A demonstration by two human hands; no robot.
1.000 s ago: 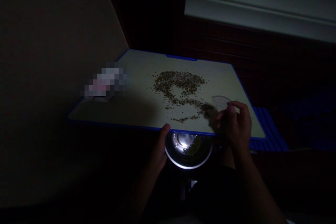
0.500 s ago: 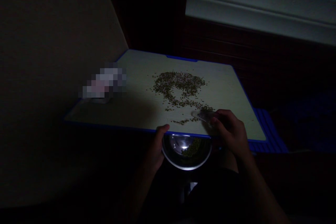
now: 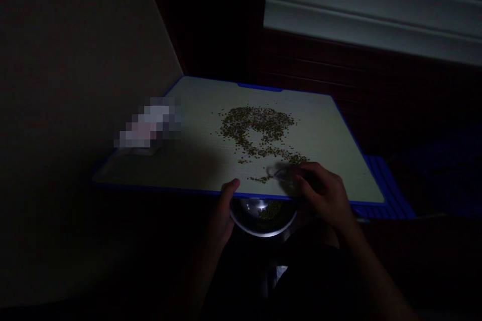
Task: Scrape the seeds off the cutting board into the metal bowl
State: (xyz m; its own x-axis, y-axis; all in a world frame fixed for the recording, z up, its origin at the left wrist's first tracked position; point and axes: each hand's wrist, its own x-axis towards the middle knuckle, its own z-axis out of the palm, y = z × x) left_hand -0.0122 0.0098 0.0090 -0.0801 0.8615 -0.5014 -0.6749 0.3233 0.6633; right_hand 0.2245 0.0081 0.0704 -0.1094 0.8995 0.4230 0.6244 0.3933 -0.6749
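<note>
A pale board with a blue rim [image 3: 324, 125] bears a scattered patch of small green-brown beans [image 3: 259, 120], which look like mung beans. My left hand [image 3: 224, 215] grips the board's near edge, its thumb on top and its fingers hidden below. Over the near right part of the board, my right hand [image 3: 327, 190] is closed on a clear, scoop-like piece [image 3: 284, 174], mostly covered by the fingers. The tip of this piece lies beside a short line of beans. Under the near edge is a metal bowl [image 3: 263, 234] with green beans inside, partly hidden by the board.
A blurred-out pale packet [image 3: 145, 128] rests at the board's left end, beside a wall [image 3: 86, 60]. Blue striped cloth or plastic [image 3: 389, 190] shows beyond the right edge. Dark wood and pale horizontal panels [image 3: 369, 5] stand behind. The light is very dim.
My right hand has moved slightly left and nearer with the clear piece, and the near line of beans is shorter. The bowl shows a little less under the edge. My left hand keeps its grip.
</note>
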